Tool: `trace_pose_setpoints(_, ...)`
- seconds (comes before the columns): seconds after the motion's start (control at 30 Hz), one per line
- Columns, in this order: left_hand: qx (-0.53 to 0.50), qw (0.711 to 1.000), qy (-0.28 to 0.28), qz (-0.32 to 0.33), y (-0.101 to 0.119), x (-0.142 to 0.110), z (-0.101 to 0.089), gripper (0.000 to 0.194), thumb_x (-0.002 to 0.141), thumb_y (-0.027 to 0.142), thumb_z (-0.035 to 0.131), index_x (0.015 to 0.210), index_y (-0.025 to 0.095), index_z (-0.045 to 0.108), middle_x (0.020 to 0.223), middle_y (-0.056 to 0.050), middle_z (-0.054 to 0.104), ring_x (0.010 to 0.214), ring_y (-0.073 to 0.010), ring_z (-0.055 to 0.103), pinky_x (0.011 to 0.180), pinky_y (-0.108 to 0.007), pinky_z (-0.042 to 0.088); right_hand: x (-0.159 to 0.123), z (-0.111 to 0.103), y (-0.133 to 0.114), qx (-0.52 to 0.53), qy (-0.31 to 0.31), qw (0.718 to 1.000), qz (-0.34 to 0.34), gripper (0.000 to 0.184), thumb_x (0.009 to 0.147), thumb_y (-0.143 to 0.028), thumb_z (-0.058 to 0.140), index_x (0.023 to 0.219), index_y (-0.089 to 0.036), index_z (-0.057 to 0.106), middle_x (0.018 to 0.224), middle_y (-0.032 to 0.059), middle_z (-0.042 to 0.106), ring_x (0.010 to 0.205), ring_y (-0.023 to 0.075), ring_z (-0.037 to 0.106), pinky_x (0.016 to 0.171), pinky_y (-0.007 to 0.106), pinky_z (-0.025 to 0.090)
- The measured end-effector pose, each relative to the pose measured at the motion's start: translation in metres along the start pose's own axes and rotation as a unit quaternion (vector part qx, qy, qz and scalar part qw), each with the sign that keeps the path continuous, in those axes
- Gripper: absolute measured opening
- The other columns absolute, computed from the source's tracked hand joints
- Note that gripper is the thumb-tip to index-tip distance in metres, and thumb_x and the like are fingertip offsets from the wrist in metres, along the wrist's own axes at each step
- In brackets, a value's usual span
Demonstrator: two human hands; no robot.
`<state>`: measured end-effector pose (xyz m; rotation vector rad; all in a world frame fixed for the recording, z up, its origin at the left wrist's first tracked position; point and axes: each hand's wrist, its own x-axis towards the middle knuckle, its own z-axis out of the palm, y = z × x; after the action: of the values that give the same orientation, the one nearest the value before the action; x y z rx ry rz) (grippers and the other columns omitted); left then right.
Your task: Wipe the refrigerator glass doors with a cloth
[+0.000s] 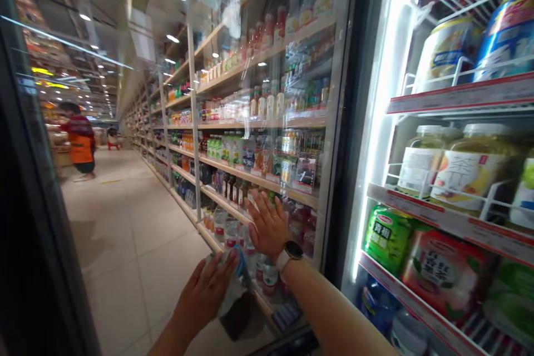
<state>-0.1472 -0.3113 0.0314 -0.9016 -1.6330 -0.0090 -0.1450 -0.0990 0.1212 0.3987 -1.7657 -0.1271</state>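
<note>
A glass cooler door [233, 28] with a dark frame stands before me, with shelves and an aisle showing in its pane. My left hand [206, 289] lies flat over a pale cloth [231, 283] with a blue edge, pressing it to the lower part of the glass. Most of the cloth is under my fingers. Higher and to the right, my right hand [268, 225] rests on the pane, fingers stretched out and holding nothing. A dark-faced watch [293, 250] is on that wrist.
At the right, lit cooler shelves [459, 217] hold bottled drinks [469, 164], cans [446, 53], and green [386, 239] and red drink packs [444, 272]. A person in an orange vest [80, 142] stands far left on the tiled floor [112, 233].
</note>
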Motion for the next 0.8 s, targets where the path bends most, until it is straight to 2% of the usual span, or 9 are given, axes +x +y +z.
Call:
trace_pose_setpoints(0.07, 0.005, 1.0, 0.001, -0.002, -0.01, 0.021, -0.007, 0.06, 0.093, 0.017, 0.04, 0.151, 0.026, 0.032, 0.141, 0.001, 0.056, 0.149, -0.0133, 0.02, 0.125, -0.037, 0.009, 0.0, 0.0, 0.0, 0.005, 0.01, 1.0, -0.002, 0.059, 0.092, -0.029, 0.046, 0.15, -0.02, 0.039, 0.153, 0.0089, 0.043, 0.147, 0.0245, 0.027, 0.121, 0.047, 0.018)
trace_pose_setpoints(0.23, 0.046, 0.993, 0.051, -0.095, -0.046, 0.12, -0.031, 0.065, 0.094, 0.022, 0.048, 0.154, 0.021, 0.024, 0.15, -0.006, 0.044, 0.15, -0.0198, 0.017, 0.125, -0.041, 0.01, -0.002, 0.0, 0.0, 0.014, 0.01, 1.0, 0.002, 0.062, 0.091, -0.027, 0.046, 0.152, -0.02, 0.036, 0.155, 0.0088, 0.041, 0.148, 0.0242, 0.027, 0.12, 0.046, 0.02)
trace_pose_setpoints(0.33, 0.062, 0.989, 0.079, -0.109, -0.053, 0.147, -0.033, 0.066, 0.094, 0.024, 0.048, 0.155, 0.019, 0.02, 0.152, -0.007, 0.042, 0.151, -0.0207, 0.014, 0.124, -0.042, 0.011, -0.004, 0.0, 0.0, 0.024, 0.011, 1.0, 0.006, 0.065, 0.091, -0.027, 0.046, 0.153, -0.02, 0.032, 0.155, 0.0091, 0.04, 0.147, 0.0252, 0.029, 0.12, 0.047, 0.021)
trace_pose_setpoints(0.43, 0.072, 0.991, 0.07, -0.092, -0.04, 0.13, -0.025, 0.065, 0.094, 0.022, 0.047, 0.154, 0.017, 0.022, 0.149, -0.007, 0.046, 0.151, -0.0192, 0.012, 0.125, -0.04, 0.01, -0.005, -0.001, 0.001, 0.03, 0.01, 0.999, 0.003, 0.066, 0.09, -0.024, 0.045, 0.154, -0.02, 0.031, 0.155, 0.009, 0.041, 0.146, 0.0251, 0.029, 0.12, 0.048, 0.021)
trace_pose_setpoints(0.57, 0.052, 0.996, 0.033, -0.066, -0.011, 0.061, -0.01, 0.063, 0.093, 0.021, 0.05, 0.152, 0.021, 0.029, 0.142, -0.004, 0.054, 0.15, -0.0178, 0.02, 0.125, -0.038, 0.012, -0.005, -0.002, 0.001, 0.017, 0.011, 1.0, 0.003, 0.063, 0.09, -0.026, 0.045, 0.152, -0.019, 0.035, 0.154, 0.0092, 0.042, 0.147, 0.0243, 0.027, 0.12, 0.047, 0.019)
trace_pose_setpoints(0.67, 0.033, 0.999, 0.004, -0.034, 0.002, 0.011, -0.003, 0.06, 0.093, 0.021, 0.044, 0.151, 0.024, 0.031, 0.143, -0.003, 0.054, 0.146, -0.0156, 0.031, 0.124, -0.036, 0.014, -0.004, -0.001, 0.0, 0.005, -0.006, 1.0, 0.007, 0.061, 0.09, -0.028, 0.046, 0.15, -0.02, 0.039, 0.155, 0.0087, 0.041, 0.147, 0.0253, 0.027, 0.12, 0.048, 0.019)
trace_pose_setpoints(0.73, 0.027, 1.0, -0.014, 0.002, 0.001, -0.002, -0.002, 0.059, 0.093, 0.019, 0.038, 0.151, 0.026, 0.033, 0.145, -0.003, 0.051, 0.143, -0.0153, 0.036, 0.124, -0.035, 0.015, -0.003, 0.0, 0.0, 0.002, -0.005, 1.0, 0.007, 0.06, 0.09, -0.028, 0.046, 0.15, -0.02, 0.04, 0.154, 0.0088, 0.042, 0.147, 0.0252, 0.027, 0.12, 0.048, 0.019)
trace_pose_setpoints(0.8, 0.028, 0.999, -0.013, 0.015, -0.008, 0.012, -0.006, 0.06, 0.092, 0.017, 0.037, 0.151, 0.027, 0.031, 0.146, -0.002, 0.051, 0.143, -0.015, 0.036, 0.124, -0.036, 0.014, -0.002, -0.001, -0.001, 0.005, 0.011, 1.0, 0.003, 0.059, 0.09, -0.028, 0.045, 0.149, -0.019, 0.041, 0.153, 0.0096, 0.044, 0.147, 0.0242, 0.027, 0.12, 0.047, 0.019)
